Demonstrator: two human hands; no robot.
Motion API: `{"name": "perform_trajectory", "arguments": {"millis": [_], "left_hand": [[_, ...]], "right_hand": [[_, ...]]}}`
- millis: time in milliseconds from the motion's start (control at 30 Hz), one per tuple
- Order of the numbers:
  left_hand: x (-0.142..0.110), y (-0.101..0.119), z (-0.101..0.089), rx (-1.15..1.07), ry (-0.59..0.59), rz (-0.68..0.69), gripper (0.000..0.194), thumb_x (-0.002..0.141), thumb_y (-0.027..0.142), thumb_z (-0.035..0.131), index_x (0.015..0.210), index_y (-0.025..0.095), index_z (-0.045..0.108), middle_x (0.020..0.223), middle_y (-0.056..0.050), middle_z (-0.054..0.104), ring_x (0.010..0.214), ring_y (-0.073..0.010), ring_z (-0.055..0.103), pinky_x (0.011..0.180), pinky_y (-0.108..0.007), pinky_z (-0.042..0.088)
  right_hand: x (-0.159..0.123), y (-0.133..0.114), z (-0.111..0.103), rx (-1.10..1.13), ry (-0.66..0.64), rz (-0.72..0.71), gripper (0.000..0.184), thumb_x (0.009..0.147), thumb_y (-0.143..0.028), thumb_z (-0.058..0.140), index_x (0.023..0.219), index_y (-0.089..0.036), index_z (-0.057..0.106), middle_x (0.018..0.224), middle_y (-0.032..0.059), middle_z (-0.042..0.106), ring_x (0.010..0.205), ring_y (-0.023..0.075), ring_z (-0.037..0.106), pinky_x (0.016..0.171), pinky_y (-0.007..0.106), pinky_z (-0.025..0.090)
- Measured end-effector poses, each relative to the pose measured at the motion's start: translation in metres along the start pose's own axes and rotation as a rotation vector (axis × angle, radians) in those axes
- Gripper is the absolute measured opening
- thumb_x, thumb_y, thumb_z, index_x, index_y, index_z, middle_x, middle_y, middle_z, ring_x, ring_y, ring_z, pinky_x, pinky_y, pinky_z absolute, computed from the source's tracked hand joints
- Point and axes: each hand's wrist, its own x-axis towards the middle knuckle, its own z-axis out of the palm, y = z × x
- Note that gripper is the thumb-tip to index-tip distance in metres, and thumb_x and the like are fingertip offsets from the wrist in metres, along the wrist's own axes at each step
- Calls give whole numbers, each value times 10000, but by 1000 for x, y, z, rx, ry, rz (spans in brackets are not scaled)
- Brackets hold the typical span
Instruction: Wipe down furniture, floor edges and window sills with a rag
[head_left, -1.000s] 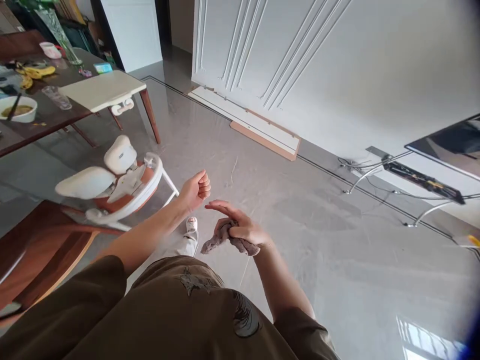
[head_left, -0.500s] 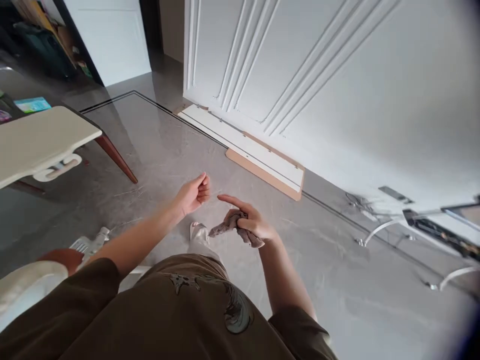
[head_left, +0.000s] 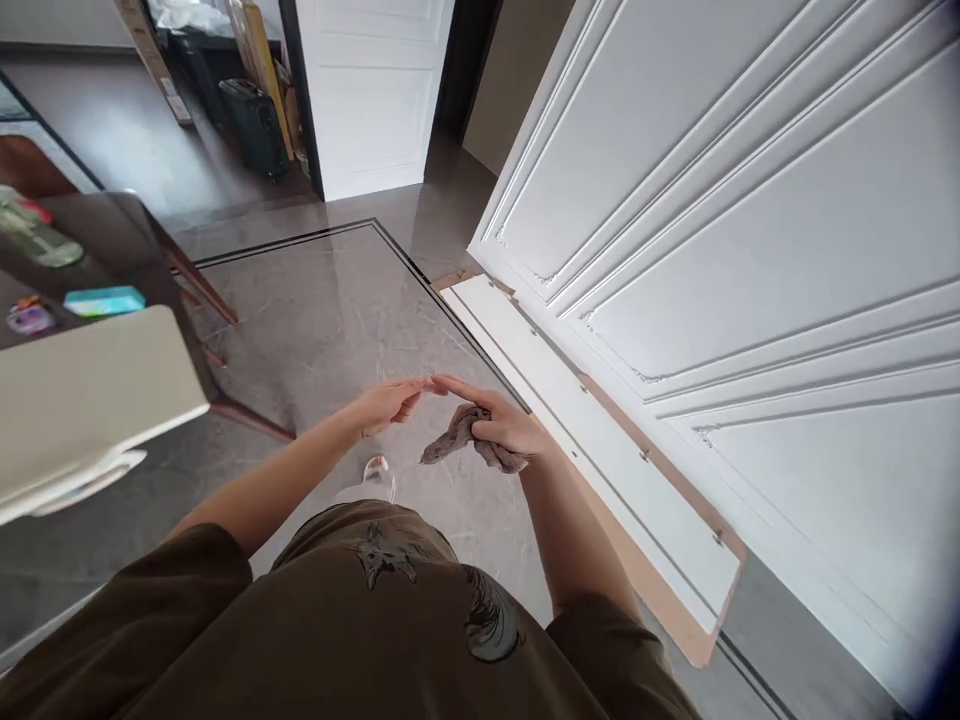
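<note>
In front of my body, my right hand [head_left: 506, 425] grips a crumpled grey-brown cloth [head_left: 457, 435], one end of which hangs out toward the left. Its index finger is stretched out to the left. My left hand [head_left: 390, 405] holds nothing; its fingers reach out to the right, and their tips meet or overlap the right index fingertip. Whether they truly touch is hard to tell.
A long white panel [head_left: 600, 440] lies on cardboard [head_left: 675, 620] along the white moulded wall [head_left: 675, 250]. At left stands a dark table [head_left: 105, 235] with a pale board [head_left: 97, 390], a bottle [head_left: 37, 230] and a blue packet [head_left: 105, 300]. A suitcase [head_left: 255, 130] stands beyond the doorway.
My left hand has gone from a loose fist to stretched fingers, and its tips have come up to the right index finger. The view has swung left; the cloth stays in my right hand.
</note>
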Motion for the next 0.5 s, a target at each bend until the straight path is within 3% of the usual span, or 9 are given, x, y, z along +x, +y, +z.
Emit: {"name": "perform_trajectory", "arguments": {"millis": [167, 267, 367, 500], "left_hand": [[160, 92, -37, 0, -203, -139, 407, 963, 437, 489, 782, 121, 670, 590, 66, 181, 481, -77, 132, 416, -207, 139], [262, 139, -61, -89, -220, -217, 447, 988, 414, 435, 648, 144, 540, 573, 69, 172, 467, -70, 128, 411, -185, 160], [358, 188, -93, -112, -59, -164, 449, 980, 381, 470, 592, 167, 400, 570, 65, 196, 462, -62, 151, 411, -170, 178], [459, 266, -143, -166, 278, 33, 410, 948, 340, 549, 607, 158, 411, 611, 46, 298, 475, -49, 214, 429, -162, 189]], "right_hand": [[96, 22, -141, 20, 66, 102, 853, 645, -134, 449, 1490, -243, 412, 1272, 80, 660, 694, 90, 571, 619, 220, 458], [158, 45, -231, 70, 78, 142, 855, 645, -137, 450, 1496, -198, 406, 1086, 70, 720, 643, 90, 531, 579, 214, 425], [232, 75, -327, 146, 36, 121, 881, 645, -149, 451, 1521, -166, 356, 873, 36, 726, 624, 108, 512, 582, 225, 412], [347, 95, -443, 160, -79, 72, 879, 658, -156, 441, 1529, -135, 328, 797, 20, 698, 618, 116, 507, 598, 237, 404]]}}
